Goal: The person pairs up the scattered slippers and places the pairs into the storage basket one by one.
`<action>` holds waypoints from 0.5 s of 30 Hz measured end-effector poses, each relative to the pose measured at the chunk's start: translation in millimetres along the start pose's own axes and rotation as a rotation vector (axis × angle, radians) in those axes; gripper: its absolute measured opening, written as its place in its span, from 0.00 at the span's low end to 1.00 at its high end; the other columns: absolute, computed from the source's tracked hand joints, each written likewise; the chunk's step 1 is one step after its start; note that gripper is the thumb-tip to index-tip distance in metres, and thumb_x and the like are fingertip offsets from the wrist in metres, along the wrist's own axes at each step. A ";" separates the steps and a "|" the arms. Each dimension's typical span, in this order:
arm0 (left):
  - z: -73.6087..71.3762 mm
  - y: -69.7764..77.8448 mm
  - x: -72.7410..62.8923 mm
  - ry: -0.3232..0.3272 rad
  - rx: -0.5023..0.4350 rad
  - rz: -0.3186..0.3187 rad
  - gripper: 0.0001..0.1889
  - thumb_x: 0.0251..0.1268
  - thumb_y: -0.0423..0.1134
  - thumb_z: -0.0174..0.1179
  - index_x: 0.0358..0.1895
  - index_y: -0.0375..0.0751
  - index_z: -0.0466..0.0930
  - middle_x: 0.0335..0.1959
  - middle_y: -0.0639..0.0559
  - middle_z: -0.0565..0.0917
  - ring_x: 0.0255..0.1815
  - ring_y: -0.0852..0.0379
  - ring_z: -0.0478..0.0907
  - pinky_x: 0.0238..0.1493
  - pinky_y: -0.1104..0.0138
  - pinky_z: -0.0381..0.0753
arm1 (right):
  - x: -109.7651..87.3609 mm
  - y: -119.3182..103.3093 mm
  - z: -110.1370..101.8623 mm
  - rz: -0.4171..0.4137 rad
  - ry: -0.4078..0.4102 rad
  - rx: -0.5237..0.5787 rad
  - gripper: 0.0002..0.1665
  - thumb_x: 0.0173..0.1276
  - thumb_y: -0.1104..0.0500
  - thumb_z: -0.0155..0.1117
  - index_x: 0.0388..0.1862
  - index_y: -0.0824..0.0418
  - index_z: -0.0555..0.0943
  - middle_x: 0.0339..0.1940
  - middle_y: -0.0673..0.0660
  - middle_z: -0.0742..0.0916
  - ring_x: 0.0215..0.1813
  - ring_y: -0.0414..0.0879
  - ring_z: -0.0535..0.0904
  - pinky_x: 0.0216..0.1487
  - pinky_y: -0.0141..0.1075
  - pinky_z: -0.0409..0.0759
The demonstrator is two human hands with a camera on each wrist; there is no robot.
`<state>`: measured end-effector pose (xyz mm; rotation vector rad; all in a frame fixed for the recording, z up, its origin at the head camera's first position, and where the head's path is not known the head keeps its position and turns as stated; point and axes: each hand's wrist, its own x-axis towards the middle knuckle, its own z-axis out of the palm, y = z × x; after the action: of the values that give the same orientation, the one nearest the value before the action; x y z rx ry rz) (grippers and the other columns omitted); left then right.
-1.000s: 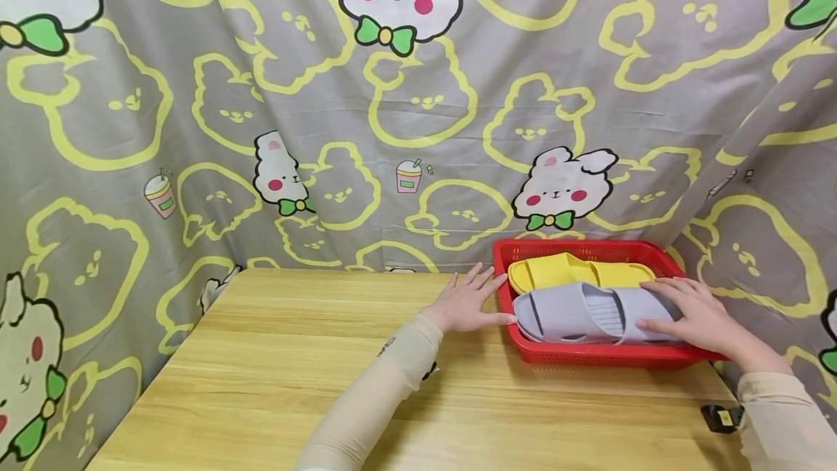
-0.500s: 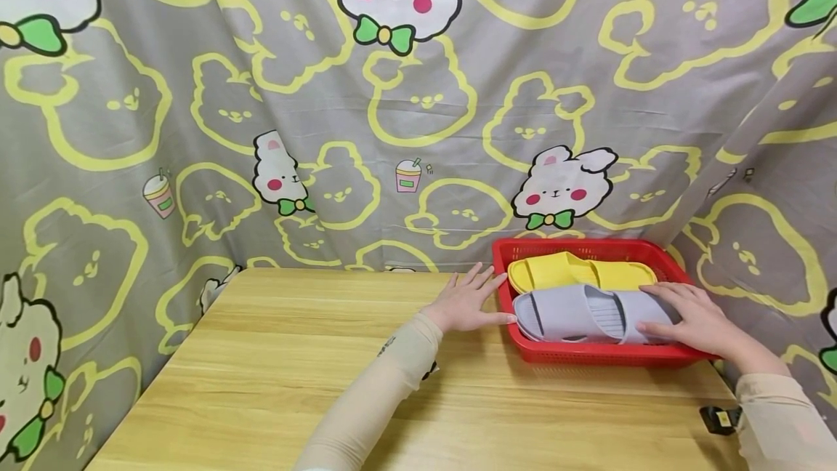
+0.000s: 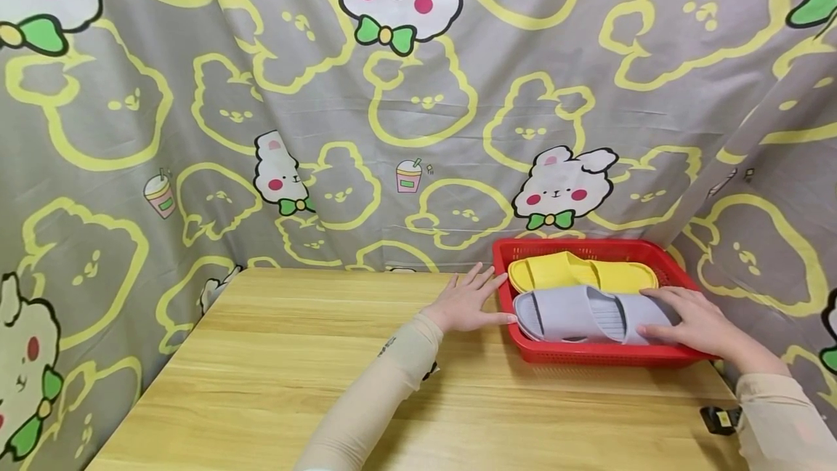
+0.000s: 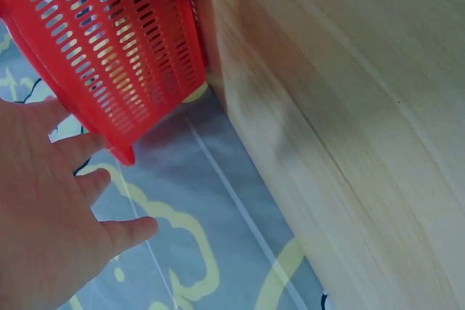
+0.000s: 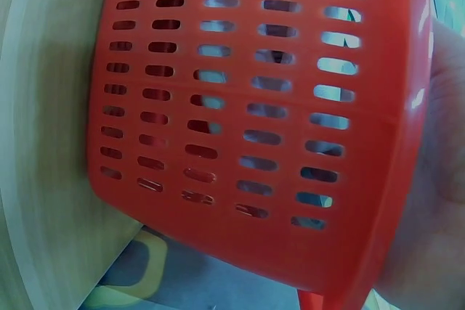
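A red plastic basket stands on the wooden table at the right. In it lie yellow slippers at the back and grey slippers along the front. My left hand spreads its fingers at the basket's left end, thumb and fingertips right at the rim. The left wrist view shows that hand beside the slotted wall. My right hand reaches over the right rim and rests on the grey slippers' right end, fingers apart. In the right wrist view the basket wall hides most of this hand.
Patterned grey curtains hang behind the table and at both sides. The wooden tabletop extends to the left and front of the basket. A small black device sits beside the right sleeve.
The grey slippers' right end has shifted slightly to the right under my right hand, whose fingertips are a little lower. My left hand has stayed in place.
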<state>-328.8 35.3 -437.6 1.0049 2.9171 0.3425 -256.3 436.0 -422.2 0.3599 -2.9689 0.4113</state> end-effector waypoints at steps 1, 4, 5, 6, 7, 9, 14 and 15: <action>-0.1 0.2 0.1 -0.002 -0.002 -0.001 0.46 0.59 0.78 0.42 0.78 0.65 0.45 0.81 0.58 0.48 0.83 0.52 0.37 0.77 0.41 0.47 | -0.1 0.3 0.3 0.003 -0.003 0.004 0.48 0.50 0.38 0.74 0.63 0.64 0.72 0.61 0.76 0.72 0.59 0.71 0.63 0.53 0.73 0.65; -0.4 0.8 -0.1 -0.004 -0.002 -0.003 0.46 0.59 0.78 0.42 0.78 0.65 0.45 0.81 0.59 0.48 0.83 0.53 0.37 0.76 0.42 0.47 | -0.2 1.6 1.4 0.002 -0.002 0.011 0.48 0.50 0.38 0.74 0.63 0.64 0.72 0.61 0.77 0.72 0.59 0.71 0.63 0.53 0.73 0.64; -0.6 1.0 -0.1 -0.004 -0.002 -0.003 0.46 0.59 0.78 0.42 0.78 0.65 0.45 0.81 0.58 0.48 0.83 0.53 0.37 0.76 0.42 0.48 | -0.1 2.3 1.9 0.000 0.001 0.012 0.48 0.50 0.38 0.74 0.63 0.64 0.72 0.61 0.77 0.72 0.59 0.71 0.63 0.53 0.73 0.64; -0.7 1.2 -0.2 -0.003 -0.001 -0.003 0.46 0.59 0.78 0.42 0.78 0.64 0.45 0.81 0.58 0.48 0.83 0.53 0.37 0.76 0.42 0.48 | 0.0 2.8 2.6 -0.001 0.003 0.014 0.48 0.50 0.39 0.74 0.63 0.64 0.72 0.61 0.77 0.72 0.60 0.71 0.63 0.53 0.73 0.64; -0.8 1.4 -0.3 -0.002 -0.001 -0.002 0.46 0.59 0.78 0.42 0.78 0.64 0.45 0.81 0.58 0.48 0.83 0.53 0.37 0.76 0.41 0.48 | 0.1 3.4 3.3 -0.004 0.005 0.015 0.48 0.50 0.39 0.75 0.63 0.64 0.72 0.61 0.77 0.72 0.60 0.71 0.63 0.54 0.73 0.64; -1.1 1.6 -0.4 -0.002 -0.003 -0.002 0.46 0.59 0.78 0.42 0.78 0.64 0.45 0.81 0.58 0.48 0.83 0.53 0.37 0.76 0.41 0.48 | 0.3 4.6 5.0 -0.008 0.008 0.014 0.48 0.50 0.39 0.74 0.63 0.65 0.72 0.61 0.77 0.73 0.60 0.71 0.63 0.54 0.72 0.65; -1.3 1.8 -0.7 -0.002 -0.004 -0.006 0.46 0.59 0.78 0.41 0.78 0.64 0.45 0.81 0.58 0.48 0.83 0.53 0.37 0.76 0.41 0.48 | -0.7 5.6 8.7 -0.038 0.023 -0.003 0.47 0.51 0.39 0.74 0.62 0.65 0.72 0.61 0.76 0.74 0.60 0.70 0.65 0.55 0.70 0.66; -1.4 1.8 -0.9 -0.003 -0.005 -0.007 0.46 0.59 0.78 0.41 0.78 0.64 0.45 0.81 0.58 0.48 0.83 0.53 0.37 0.76 0.41 0.48 | -1.0 5.2 9.3 -0.045 0.024 -0.006 0.46 0.51 0.39 0.74 0.62 0.65 0.72 0.60 0.76 0.74 0.60 0.71 0.65 0.55 0.70 0.65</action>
<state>-327.2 35.9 -435.9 0.9929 2.9146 0.3478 -257.5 438.5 -432.5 0.4173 -2.9320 0.3993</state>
